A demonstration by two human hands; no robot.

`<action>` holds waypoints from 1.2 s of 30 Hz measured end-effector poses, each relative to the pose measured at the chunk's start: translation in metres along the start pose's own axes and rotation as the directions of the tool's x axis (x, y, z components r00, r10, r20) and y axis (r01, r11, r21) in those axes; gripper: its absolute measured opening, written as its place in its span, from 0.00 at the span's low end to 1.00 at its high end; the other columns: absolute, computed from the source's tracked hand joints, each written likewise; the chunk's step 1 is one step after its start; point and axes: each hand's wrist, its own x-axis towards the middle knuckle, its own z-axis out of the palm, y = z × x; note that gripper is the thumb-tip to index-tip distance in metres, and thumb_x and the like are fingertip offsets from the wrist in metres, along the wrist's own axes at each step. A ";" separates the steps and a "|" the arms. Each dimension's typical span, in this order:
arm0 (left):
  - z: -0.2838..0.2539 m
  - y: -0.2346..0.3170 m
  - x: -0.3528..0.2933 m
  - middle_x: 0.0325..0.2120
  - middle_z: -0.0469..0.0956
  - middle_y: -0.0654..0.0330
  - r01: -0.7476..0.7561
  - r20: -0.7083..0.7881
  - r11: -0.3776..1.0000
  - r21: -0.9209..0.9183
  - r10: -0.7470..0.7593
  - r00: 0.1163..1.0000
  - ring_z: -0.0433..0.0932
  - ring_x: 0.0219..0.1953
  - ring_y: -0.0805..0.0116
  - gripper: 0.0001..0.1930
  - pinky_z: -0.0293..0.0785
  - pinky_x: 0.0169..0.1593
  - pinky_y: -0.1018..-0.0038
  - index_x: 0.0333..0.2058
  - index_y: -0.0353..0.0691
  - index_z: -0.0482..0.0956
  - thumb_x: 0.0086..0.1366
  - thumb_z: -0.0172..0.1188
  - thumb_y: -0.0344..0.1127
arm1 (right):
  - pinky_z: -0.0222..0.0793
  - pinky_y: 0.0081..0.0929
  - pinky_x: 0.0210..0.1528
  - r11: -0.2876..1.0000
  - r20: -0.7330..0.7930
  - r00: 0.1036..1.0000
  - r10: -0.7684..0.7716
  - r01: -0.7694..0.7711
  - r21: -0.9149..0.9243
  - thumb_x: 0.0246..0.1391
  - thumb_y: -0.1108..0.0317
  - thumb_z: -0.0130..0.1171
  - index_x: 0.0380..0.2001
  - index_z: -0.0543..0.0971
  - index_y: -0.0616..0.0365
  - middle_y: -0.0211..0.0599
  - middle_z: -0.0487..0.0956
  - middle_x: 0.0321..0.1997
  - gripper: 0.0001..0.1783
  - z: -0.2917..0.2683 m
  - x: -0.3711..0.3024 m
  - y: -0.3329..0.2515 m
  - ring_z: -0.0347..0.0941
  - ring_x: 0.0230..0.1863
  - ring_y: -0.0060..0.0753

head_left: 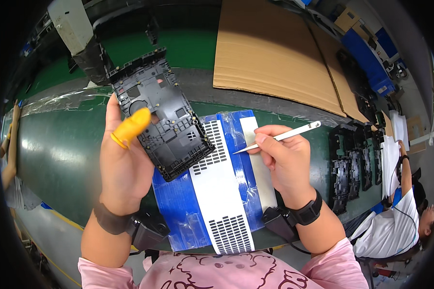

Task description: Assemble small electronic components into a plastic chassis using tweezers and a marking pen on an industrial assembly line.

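My left hand (125, 164) is closed around a black plastic housing (166, 115), tilted, its ribbed inner side with small brass-coloured inserts facing up. A yellow finger cot (132, 126) covers the thumb, which presses on the housing's edge. In my right hand (287, 159) a pair of white tweezers (279, 137) is pinched, the tip pointing left over the blue board. Under both hands lies a blue taped board (178, 207) bearing a white sheet (222, 192) with rows of small black rectangular stickers, partly bare in the middle. A pale strip (263, 178) runs beside it under my right hand.
Several black housings (347, 173) stand in rows on the green table (58, 149) at the right. Large cardboard sheets (275, 48) lie beyond. A co-worker in a white shirt (388, 226) sits at the right, and another person's arm (12, 144) shows at the far left.
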 end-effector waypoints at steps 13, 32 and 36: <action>0.004 -0.005 -0.001 0.44 0.69 0.59 0.107 -0.116 0.983 -0.148 -0.125 0.985 0.68 0.47 0.66 0.14 0.65 0.51 0.67 0.46 0.41 0.64 0.63 0.43 0.39 | 0.58 0.10 0.20 0.988 0.071 0.993 0.093 -0.083 -0.131 0.46 0.75 0.56 0.31 0.76 0.65 0.37 0.78 0.24 0.07 0.010 -0.004 0.003 0.71 0.23 0.16; 0.024 -0.031 -0.038 0.49 0.66 0.54 0.417 0.134 0.902 -0.107 -0.403 0.905 0.67 0.50 0.63 0.21 0.64 0.52 0.66 0.53 0.40 0.57 0.63 0.44 0.41 | 0.68 0.16 0.34 0.994 0.167 0.982 -0.093 0.080 0.080 0.48 0.82 0.53 0.37 0.73 0.69 0.38 0.76 0.31 0.10 0.024 -0.051 -0.021 0.73 0.32 0.22; 0.023 -0.029 -0.039 0.48 0.66 0.55 0.431 0.168 0.889 -0.157 -0.406 0.898 0.66 0.50 0.65 0.19 0.64 0.52 0.68 0.53 0.40 0.56 0.64 0.41 0.35 | 0.69 0.16 0.34 0.988 0.144 0.981 -0.130 0.116 0.100 0.48 0.81 0.54 0.36 0.73 0.69 0.37 0.76 0.31 0.10 0.025 -0.050 -0.019 0.73 0.31 0.22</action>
